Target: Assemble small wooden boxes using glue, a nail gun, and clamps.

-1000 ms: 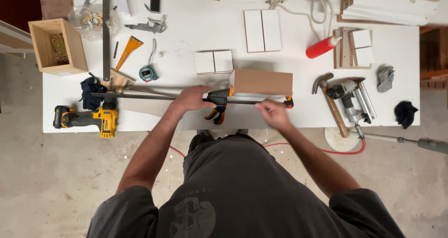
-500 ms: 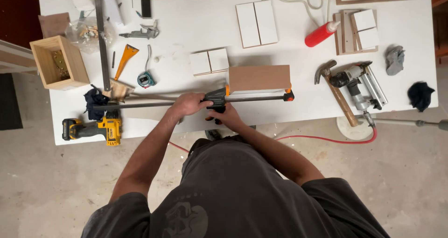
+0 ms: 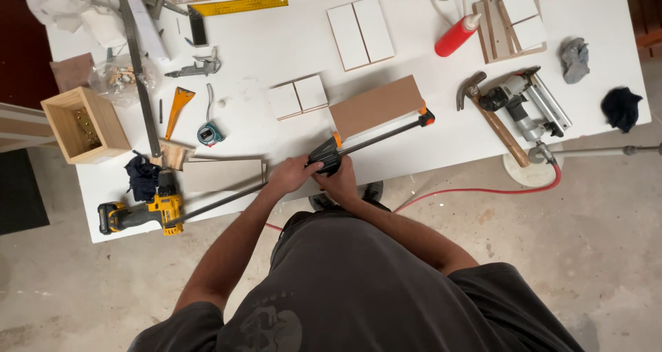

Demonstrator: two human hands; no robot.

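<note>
Both my hands grasp the bar clamp (image 3: 324,157).
Left hand (image 3: 289,176) and right hand (image 3: 339,179) have fingers clenched on its black handle; an open wooden box (image 3: 86,126) holds small brassy pieces.

Clear plastic bag (image 3: 124,78) of small parts at the white table's (image 3: 276,42) far-left, beside a wooden box (image 3: 84,125)

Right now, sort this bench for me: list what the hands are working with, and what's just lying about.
In use:
left hand
right hand
bar clamp
brown board

Lying about:
hammer
nail gun
red bottle
yellow drill
tape measure
wooden box
yellow ruler
</note>
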